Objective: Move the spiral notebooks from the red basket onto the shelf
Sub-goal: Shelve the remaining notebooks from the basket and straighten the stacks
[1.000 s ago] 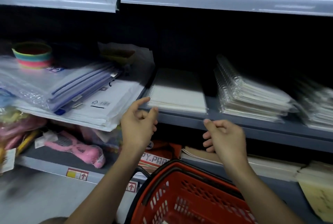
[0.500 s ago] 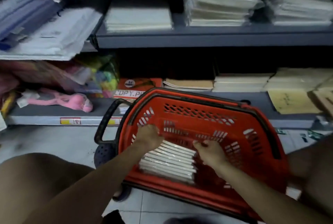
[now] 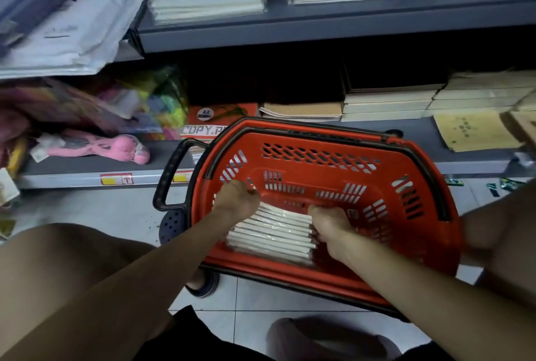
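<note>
Spiral notebooks lie in the red basket, left hand and right hand gripping their ends

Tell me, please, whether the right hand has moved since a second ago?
Yes. The right hand went from the edge of the shelf down into the red basket, and now rests on the right end of the notebooks.

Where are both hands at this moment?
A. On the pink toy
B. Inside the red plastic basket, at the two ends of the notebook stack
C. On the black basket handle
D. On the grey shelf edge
B: the left hand and right hand flank the white notebook stack inside the red plastic basket.
</note>
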